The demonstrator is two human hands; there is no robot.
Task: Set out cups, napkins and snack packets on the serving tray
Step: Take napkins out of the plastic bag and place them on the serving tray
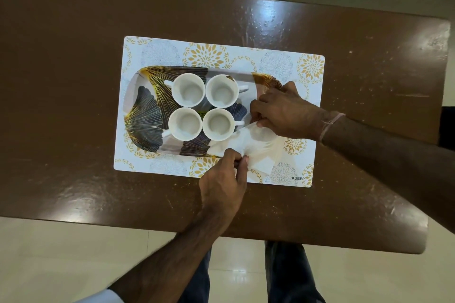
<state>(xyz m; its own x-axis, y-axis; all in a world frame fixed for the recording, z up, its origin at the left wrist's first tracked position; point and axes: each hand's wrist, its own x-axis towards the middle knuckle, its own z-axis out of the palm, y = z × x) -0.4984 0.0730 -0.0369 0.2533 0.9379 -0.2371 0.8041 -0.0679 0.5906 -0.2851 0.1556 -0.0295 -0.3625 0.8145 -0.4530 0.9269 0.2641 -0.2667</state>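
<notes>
An oval serving tray [144, 115] with a dark and gold leaf pattern lies on a white placemat. Several empty white cups stand on it in a square, among them one at the far left [188, 90] and one at the near right [218, 123]. A white paper napkin [256, 146] lies over the tray's right near end and hangs past its rim. My left hand [222, 184] pinches the napkin's near corner. My right hand [283, 110] pinches its far edge, just right of the cups. No snack packets are in view.
The placemat [283, 61] with gold flower prints sits in the middle of a brown glossy table [73, 56]. The table's near edge runs just below my left wrist. Pale floor tiles and my legs [290, 275] show beneath it.
</notes>
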